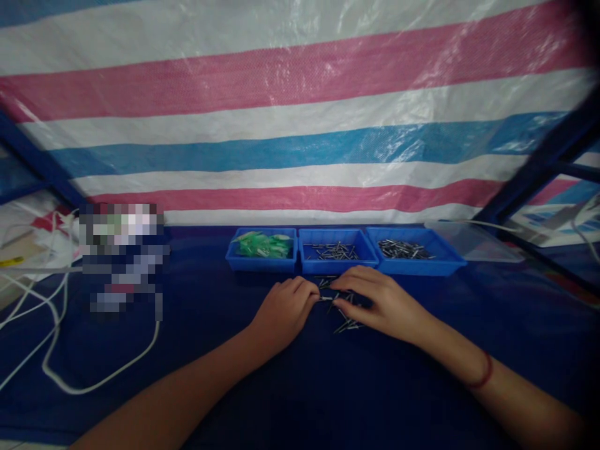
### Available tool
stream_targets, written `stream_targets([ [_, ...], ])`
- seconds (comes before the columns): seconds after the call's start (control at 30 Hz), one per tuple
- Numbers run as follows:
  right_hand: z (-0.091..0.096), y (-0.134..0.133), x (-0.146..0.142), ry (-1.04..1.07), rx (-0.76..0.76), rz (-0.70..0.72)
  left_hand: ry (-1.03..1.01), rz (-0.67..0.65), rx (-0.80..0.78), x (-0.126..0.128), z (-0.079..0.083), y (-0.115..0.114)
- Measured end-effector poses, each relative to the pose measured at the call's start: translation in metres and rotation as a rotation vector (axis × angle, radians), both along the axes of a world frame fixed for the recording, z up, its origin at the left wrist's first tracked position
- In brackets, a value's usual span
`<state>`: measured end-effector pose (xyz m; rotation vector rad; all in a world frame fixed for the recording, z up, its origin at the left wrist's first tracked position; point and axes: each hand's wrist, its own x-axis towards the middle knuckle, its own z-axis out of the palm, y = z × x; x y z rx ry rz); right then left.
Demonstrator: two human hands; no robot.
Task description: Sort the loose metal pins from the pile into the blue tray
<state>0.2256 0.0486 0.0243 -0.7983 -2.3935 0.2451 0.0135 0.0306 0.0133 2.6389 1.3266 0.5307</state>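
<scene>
My left hand (287,311) is closed in a pinch, with a thin metal pin (325,299) sticking out to the right from its fingertips. Just across from it, my right hand (375,301) has its thumb and forefinger apart; the thumb tip is close to the free end of that pin, and I cannot tell whether they touch. Loose metal pins (347,324) lie on the dark blue table under and beside my right hand. Behind the hands stand three blue trays: the middle tray (338,266) and the right tray (417,267) hold many pins, the left tray (262,265) small green plastic packets.
A clear plastic lid (478,244) lies behind the right tray. White cables (70,389) loop over the table's left side, near a blurred-out patch. A striped plastic sheet (300,75) hangs behind the table, between dark blue frame posts (539,144).
</scene>
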Motion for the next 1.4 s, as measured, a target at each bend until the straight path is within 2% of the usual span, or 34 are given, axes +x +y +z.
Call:
stream_targets([
  [0.1,-0.005,-0.005,-0.008,0.034,-0.056,0.032,-0.121,-0.013,-0.048,0.002,0.004,-0.003],
  [0.27,-0.005,-0.008,-0.010,0.093,-0.112,-0.001,-0.395,-0.001,-0.111,0.002,0.008,-0.006],
  [0.53,-0.006,-0.014,-0.019,0.278,-0.290,-0.038,-0.717,0.120,-0.355,0.006,0.003,-0.003],
  [0.67,-0.006,-0.016,-0.021,0.304,-0.330,-0.040,-0.768,0.112,-0.424,0.005,0.001,-0.002],
  [0.93,-0.002,-0.017,-0.020,0.302,-0.335,-0.015,-0.800,0.102,-0.457,0.006,0.001,-0.001],
  [1.1,-0.006,-0.016,-0.020,0.313,-0.359,-0.052,-0.780,0.093,-0.433,0.006,0.001,-0.001],
  [1.4,-0.006,-0.014,-0.018,0.417,-0.286,-0.098,-0.713,0.075,-0.351,0.006,0.002,0.000],
])
